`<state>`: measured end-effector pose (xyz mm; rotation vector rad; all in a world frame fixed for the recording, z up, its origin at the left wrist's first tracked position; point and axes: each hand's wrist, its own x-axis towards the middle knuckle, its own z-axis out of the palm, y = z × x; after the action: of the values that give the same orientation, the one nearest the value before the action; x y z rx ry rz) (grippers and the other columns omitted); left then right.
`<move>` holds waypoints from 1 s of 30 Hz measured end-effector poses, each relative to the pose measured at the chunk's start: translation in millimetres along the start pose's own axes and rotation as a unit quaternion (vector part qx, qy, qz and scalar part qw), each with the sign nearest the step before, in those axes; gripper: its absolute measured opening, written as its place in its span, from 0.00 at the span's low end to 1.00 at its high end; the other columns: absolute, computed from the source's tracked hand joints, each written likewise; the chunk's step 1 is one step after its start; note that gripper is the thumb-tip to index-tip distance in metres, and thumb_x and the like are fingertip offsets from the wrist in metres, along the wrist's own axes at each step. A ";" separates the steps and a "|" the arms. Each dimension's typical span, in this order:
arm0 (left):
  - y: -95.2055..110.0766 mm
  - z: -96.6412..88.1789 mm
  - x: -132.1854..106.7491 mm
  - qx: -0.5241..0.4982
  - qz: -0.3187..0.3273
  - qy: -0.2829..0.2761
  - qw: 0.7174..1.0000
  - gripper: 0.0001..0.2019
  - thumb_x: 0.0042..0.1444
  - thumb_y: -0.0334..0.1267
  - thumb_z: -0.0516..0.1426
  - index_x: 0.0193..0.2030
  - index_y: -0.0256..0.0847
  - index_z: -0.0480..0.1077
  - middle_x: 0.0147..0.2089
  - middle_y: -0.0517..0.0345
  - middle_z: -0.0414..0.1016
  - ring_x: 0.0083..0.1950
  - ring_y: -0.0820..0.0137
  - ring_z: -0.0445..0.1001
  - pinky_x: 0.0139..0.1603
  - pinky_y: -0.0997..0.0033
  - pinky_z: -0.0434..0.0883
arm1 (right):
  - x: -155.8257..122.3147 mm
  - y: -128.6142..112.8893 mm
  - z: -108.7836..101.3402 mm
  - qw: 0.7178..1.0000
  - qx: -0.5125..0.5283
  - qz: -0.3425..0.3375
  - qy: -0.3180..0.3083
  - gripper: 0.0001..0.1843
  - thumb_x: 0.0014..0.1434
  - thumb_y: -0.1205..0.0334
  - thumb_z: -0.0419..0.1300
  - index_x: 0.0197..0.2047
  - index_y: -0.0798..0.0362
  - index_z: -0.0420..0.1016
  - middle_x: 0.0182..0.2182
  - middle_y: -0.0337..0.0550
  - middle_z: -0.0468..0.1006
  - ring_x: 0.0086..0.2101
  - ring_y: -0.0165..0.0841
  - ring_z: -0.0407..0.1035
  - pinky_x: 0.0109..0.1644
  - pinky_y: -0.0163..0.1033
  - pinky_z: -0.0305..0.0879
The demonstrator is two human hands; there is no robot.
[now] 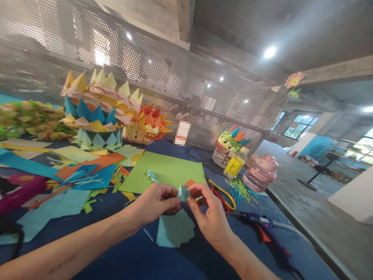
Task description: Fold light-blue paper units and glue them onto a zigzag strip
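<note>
I've got both hands in the middle of my head view, working one small pale-blue paper piece (183, 193). Left hand (160, 198) has thumb and index pinched on its left edge, other fingers curled under; right hand (208, 206) pinches the right edge between thumb and fingertips. I honestly can't tell how far it's folded. It's held up between a light teal paper stack (175, 231) on the near side and a big green sheet (166, 167) on the far side, with a little folded blue bit (153, 176) lying on that sheet. Scissors (232, 199) sit just right of the right hand, then a dark blue glue gun (259, 219) on the navy tabletop (125, 252).
</note>
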<state>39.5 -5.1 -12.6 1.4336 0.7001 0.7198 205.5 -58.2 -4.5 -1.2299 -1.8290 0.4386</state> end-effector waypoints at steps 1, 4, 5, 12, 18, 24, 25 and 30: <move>0.9 0.4 -0.4 0.001 0.000 0.001 1.000 0.12 0.44 0.43 0.60 0.22 0.38 0.64 0.22 0.64 0.67 0.26 0.75 0.66 0.32 0.73 0.65 | 0.2 0.1 0.4 1.000 0.012 0.006 0.007 0.06 0.59 0.65 0.55 0.41 0.50 0.65 0.35 0.40 0.71 0.35 0.30 0.68 0.35 0.33 0.66; 1.8 1.1 -1.2 -0.003 -0.008 -0.003 1.000 0.12 0.44 0.42 0.60 0.22 0.38 0.63 0.21 0.65 0.67 0.26 0.75 0.66 0.33 0.73 0.65 | 0.9 -0.3 0.4 0.999 0.028 0.028 0.015 0.04 0.57 0.64 0.58 0.34 0.51 0.64 0.30 0.36 0.69 0.30 0.28 0.66 0.32 0.32 0.65; 1.4 1.1 -1.3 -0.005 -0.014 -0.004 1.000 0.12 0.44 0.42 0.60 0.23 0.38 0.63 0.22 0.64 0.67 0.26 0.75 0.66 0.33 0.73 0.65 | 1.1 -0.4 0.2 0.999 0.026 0.036 0.012 0.04 0.57 0.64 0.58 0.32 0.51 0.65 0.28 0.36 0.68 0.29 0.28 0.66 0.32 0.31 0.64; -4.5 -0.4 1.0 0.005 -0.003 -0.010 1.000 0.12 0.45 0.42 0.60 0.23 0.38 0.62 0.22 0.64 0.67 0.27 0.74 0.67 0.34 0.72 0.66 | 2.5 1.1 -1.2 0.999 -0.005 0.047 0.001 0.05 0.55 0.65 0.60 0.38 0.52 0.72 0.31 0.38 0.74 0.31 0.30 0.68 0.33 0.33 0.64; -8.8 -1.8 3.1 0.002 0.010 -0.011 1.000 0.11 0.45 0.40 0.60 0.23 0.38 0.62 0.21 0.67 0.64 0.26 0.75 0.66 0.33 0.73 0.65 | 3.5 -2.6 -2.6 0.998 -0.045 0.024 -0.029 0.05 0.56 0.63 0.59 0.36 0.53 0.74 0.31 0.41 0.74 0.32 0.31 0.69 0.32 0.33 0.63; -4.6 -1.3 2.0 -0.002 -0.006 -0.016 1.000 0.11 0.45 0.43 0.60 0.25 0.36 0.65 0.23 0.63 0.68 0.26 0.75 0.65 0.32 0.73 0.64 | 1.9 -4.3 -1.1 0.999 -0.013 0.044 -0.025 0.03 0.56 0.66 0.57 0.35 0.53 0.72 0.31 0.40 0.74 0.31 0.30 0.69 0.33 0.33 0.64; -3.7 -1.0 1.6 -0.001 -0.007 -0.015 1.000 0.12 0.45 0.43 0.60 0.25 0.36 0.66 0.23 0.63 0.68 0.26 0.76 0.65 0.32 0.73 0.64 | 1.7 -4.2 -0.5 0.998 -0.006 0.055 -0.025 0.03 0.56 0.66 0.57 0.34 0.53 0.72 0.30 0.40 0.75 0.31 0.30 0.69 0.33 0.33 0.64; -3.3 0.8 0.6 0.006 0.002 -0.022 1.000 0.13 0.46 0.46 0.59 0.25 0.36 0.68 0.23 0.64 0.67 0.25 0.75 0.64 0.31 0.74 0.63 | 0.5 -2.0 2.7 0.995 0.032 0.098 -0.013 0.03 0.55 0.65 0.57 0.34 0.53 0.71 0.29 0.39 0.74 0.26 0.28 0.67 0.30 0.32 0.64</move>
<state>40.6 -5.1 -15.9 1.4593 0.6676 0.6860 202.1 -58.2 -4.4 -1.3708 -1.7082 0.6197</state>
